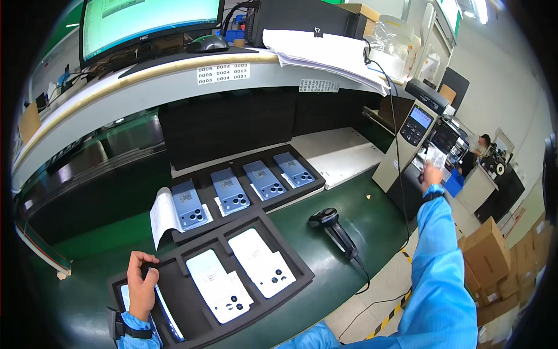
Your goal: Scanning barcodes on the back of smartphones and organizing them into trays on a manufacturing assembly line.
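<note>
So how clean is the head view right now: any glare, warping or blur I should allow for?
Head view: fisheye bends the shelf edge into an arc; corners are black. The monitor is washed out bright. The right hand at the label printer looks small and soft; the left hand on the foam tray is sharp.

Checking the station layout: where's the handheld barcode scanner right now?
In the head view, the black scanner lies on the green bench, right of centre, between the two black phone trays and the grey label printer.

Electronics factory packing station: foam trays [192,317] of phones [233,189], barcode scanner [334,228], label printer [410,142].
</note>
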`<state>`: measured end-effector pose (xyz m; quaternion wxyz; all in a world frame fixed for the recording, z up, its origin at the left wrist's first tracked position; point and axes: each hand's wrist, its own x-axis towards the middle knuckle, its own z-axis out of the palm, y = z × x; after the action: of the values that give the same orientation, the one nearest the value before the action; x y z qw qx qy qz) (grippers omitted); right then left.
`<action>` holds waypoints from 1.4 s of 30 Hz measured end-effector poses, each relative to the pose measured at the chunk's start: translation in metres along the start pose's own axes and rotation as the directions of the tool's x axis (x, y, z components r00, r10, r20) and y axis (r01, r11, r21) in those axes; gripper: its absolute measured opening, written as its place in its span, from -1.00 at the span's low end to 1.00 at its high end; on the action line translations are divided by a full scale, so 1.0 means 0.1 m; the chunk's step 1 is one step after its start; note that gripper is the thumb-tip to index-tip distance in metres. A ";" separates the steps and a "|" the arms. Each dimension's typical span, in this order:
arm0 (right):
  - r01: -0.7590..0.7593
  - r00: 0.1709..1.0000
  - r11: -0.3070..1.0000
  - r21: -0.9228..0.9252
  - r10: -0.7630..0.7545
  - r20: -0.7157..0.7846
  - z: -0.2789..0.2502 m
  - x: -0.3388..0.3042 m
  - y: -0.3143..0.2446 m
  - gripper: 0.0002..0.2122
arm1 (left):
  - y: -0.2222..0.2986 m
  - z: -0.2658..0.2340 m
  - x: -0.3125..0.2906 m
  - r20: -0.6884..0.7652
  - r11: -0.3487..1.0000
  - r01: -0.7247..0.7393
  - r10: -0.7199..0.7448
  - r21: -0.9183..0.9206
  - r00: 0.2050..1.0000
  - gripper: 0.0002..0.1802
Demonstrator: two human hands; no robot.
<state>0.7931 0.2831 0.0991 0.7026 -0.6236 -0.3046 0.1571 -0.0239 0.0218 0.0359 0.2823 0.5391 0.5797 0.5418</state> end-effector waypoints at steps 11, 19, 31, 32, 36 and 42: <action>-0.139 0.465 0.964 -0.228 0.267 0.844 1.30 -3.92 -0.51 -0.77 | -0.09 -0.07 -0.01 0.014 0.986 -0.122 0.122 0.113 0.992 -0.78; 0.351 -0.500 0.931 -0.097 0.274 0.822 1.91 -5.78 -1.06 -0.61 | -0.10 -0.11 -0.02 0.094 0.938 -0.205 0.186 0.278 0.978 -0.86; 0.762 0.648 0.493 -0.420 -0.569 0.507 1.07 -3.90 0.08 -0.53 | 0.03 -0.04 -0.16 0.220 0.740 -0.271 0.168 0.615 0.961 -0.68; 0.765 0.636 0.381 -0.520 -0.577 0.512 0.91 -3.70 0.29 -0.47 | 0.03 -0.03 -0.14 0.215 0.770 -0.265 0.169 0.581 0.962 -0.68; 0.350 0.738 0.869 -0.349 -0.027 0.674 0.69 -3.34 0.52 -0.48 | 0.11 -0.16 -0.17 0.143 0.781 -0.245 0.199 0.574 0.969 -0.64; -0.054 0.690 0.953 -0.297 0.251 0.679 0.95 -3.75 -0.28 -0.65 | 0.16 -0.53 -0.48 -0.103 0.469 0.197 -0.219 0.861 0.970 -0.09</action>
<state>0.4426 0.1267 0.0422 0.4297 -0.6226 -0.5153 0.4026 -0.0546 -0.0429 0.0515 0.0438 0.5389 0.8305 0.1338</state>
